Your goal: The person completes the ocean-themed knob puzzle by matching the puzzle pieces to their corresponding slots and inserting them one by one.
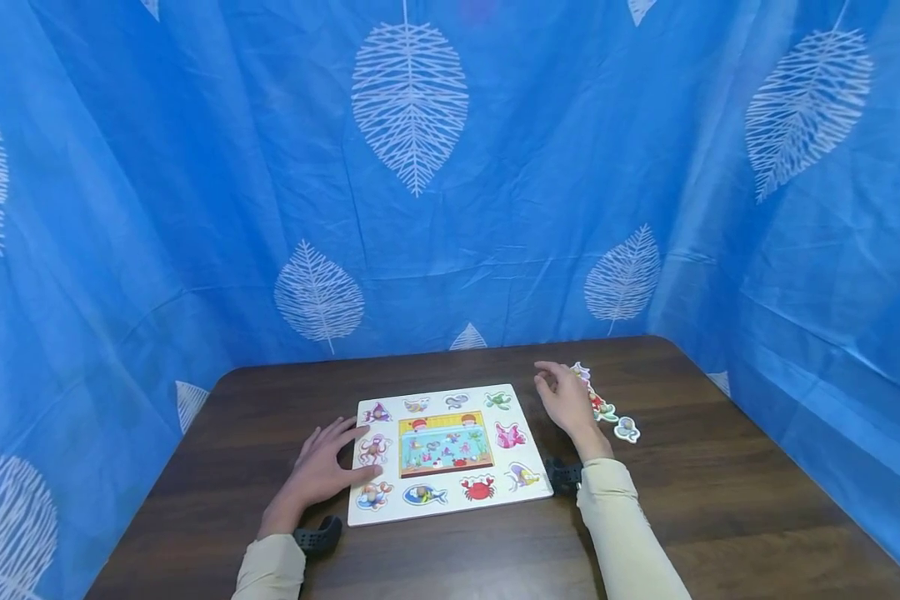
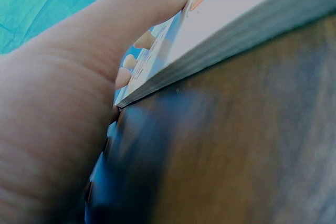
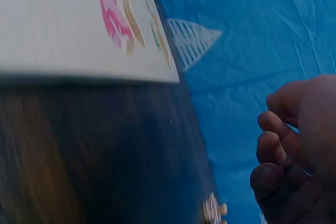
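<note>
A white wooden peg puzzle board with sea animals around an aquarium picture lies on the table. My left hand rests on its left side, thumb and fingers spread. In the left wrist view, the thumb touches the top of the board. A knob shows on the octopus piece and on the blue fish piece. Beyond the board's right edge, my right hand hovers with loosely bent fingers and nothing visible in them. Loose puzzle pieces lie beside it, partly hidden by the hand.
One separate loose piece lies nearest on the right. The dark brown wooden table has its far edge against a blue curtain with white leaf prints.
</note>
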The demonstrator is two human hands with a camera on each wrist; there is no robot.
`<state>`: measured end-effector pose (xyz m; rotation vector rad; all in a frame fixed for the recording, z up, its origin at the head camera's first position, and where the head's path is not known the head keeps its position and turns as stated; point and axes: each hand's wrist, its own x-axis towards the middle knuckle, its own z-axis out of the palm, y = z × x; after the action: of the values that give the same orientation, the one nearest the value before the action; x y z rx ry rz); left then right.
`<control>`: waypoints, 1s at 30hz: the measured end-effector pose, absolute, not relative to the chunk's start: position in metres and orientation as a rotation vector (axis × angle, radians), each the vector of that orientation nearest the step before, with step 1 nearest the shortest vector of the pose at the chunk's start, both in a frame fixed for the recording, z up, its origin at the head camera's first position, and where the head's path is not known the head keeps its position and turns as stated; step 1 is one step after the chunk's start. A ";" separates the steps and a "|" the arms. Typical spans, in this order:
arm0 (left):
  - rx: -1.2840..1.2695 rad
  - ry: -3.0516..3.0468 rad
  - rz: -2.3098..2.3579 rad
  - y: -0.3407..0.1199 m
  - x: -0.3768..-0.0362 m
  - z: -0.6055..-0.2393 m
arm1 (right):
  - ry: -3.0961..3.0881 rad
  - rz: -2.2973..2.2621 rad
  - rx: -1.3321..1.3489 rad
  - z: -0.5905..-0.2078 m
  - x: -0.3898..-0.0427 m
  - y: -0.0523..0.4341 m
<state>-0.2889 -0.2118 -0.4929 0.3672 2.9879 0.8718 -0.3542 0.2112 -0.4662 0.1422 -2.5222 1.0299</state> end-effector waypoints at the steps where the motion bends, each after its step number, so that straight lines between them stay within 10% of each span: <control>1: 0.369 2.990 0.867 -0.212 -0.289 -0.493 | -2.523 1.021 0.132 -0.467 -0.353 0.216; 30: 0.383 2.992 0.885 -0.211 -0.287 -0.493 | -2.684 0.884 -0.239 -0.476 -0.334 0.278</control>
<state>-0.2873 -0.2107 -0.4933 0.3827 2.9918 0.8849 -0.3342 0.2782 -0.4756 -0.2387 -2.6841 0.8838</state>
